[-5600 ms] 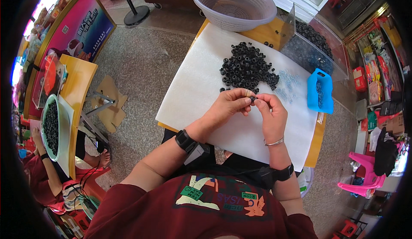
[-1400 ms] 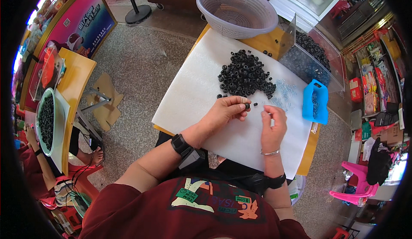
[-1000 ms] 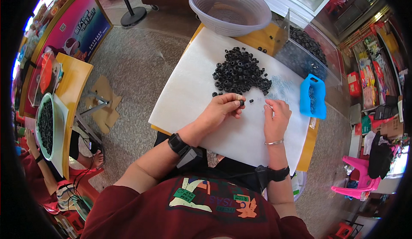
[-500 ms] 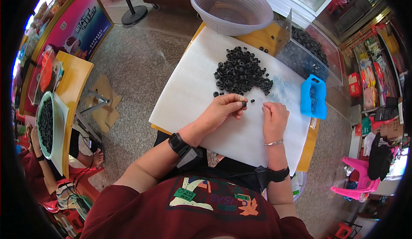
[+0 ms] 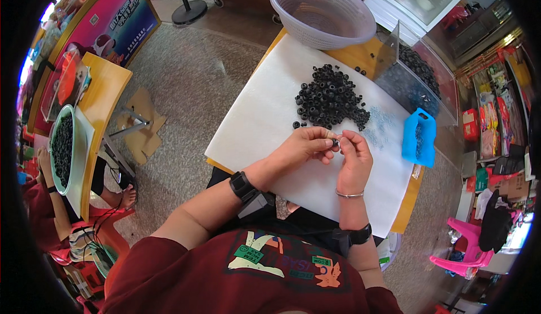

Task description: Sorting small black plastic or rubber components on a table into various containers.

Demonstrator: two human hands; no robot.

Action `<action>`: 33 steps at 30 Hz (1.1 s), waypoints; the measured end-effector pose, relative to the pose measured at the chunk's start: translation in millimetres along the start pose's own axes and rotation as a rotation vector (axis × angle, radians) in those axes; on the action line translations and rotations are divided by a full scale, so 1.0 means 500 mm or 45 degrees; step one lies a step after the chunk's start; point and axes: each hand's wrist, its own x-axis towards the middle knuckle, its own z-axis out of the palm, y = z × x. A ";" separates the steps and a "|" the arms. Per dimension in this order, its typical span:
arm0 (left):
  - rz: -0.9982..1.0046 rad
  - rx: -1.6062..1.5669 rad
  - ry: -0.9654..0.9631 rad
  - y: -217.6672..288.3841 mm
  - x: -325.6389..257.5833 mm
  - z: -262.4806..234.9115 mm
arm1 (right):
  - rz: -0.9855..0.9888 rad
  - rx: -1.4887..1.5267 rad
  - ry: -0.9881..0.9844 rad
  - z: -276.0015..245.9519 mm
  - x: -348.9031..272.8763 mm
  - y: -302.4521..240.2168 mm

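Hands: left hand and right hand meet fingertip to fingertip above the white sheet, both pinched shut on one small black ring held between them.
Ring's place: just in front of the heap of black rings, which lies on the far half of the sheet.
Handling: ring looks light and rubbery, probably a little springy; small enough to slip or roll away, so a thumb-and-forefinger grip on its outer rim seems safest.
Heap: loose, a few rings strayed to its left edge; likely to scatter if brushed.
Blue scoop: lies flat to the right of the heap, near the table edge.
Basket: pale, mesh-walled, round, at the far end of the table.
Clear box: at the right, dark pieces inside.
Sign: pink board with a picture, standing at the far left.
Bags: coloured packets on shelves at the right rim, too small to tell apart.
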 end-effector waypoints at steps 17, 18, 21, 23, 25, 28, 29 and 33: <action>0.240 0.412 0.031 -0.010 -0.001 0.001 | -0.086 -0.198 0.001 -0.012 -0.012 -0.001; 0.249 0.446 0.026 -0.012 0.000 0.003 | -0.080 -0.219 0.006 -0.014 -0.012 -0.003; 0.224 0.425 0.020 -0.009 0.000 0.004 | -0.093 -0.283 0.028 -0.016 -0.012 -0.007; 0.192 0.370 0.019 -0.008 0.000 0.002 | -0.112 -0.325 0.044 -0.020 -0.008 -0.008; 0.152 0.208 0.080 -0.012 0.002 -0.002 | -0.151 -0.356 0.161 -0.034 0.005 -0.010; 0.152 0.150 0.189 -0.008 0.003 -0.001 | -0.252 -0.498 0.228 -0.060 0.030 -0.017; 0.151 0.150 0.187 -0.008 0.003 -0.002 | -0.253 -0.498 0.230 -0.066 0.038 -0.017; 0.150 0.114 0.190 -0.008 0.005 -0.002 | -0.631 -1.221 0.058 -0.078 0.065 0.004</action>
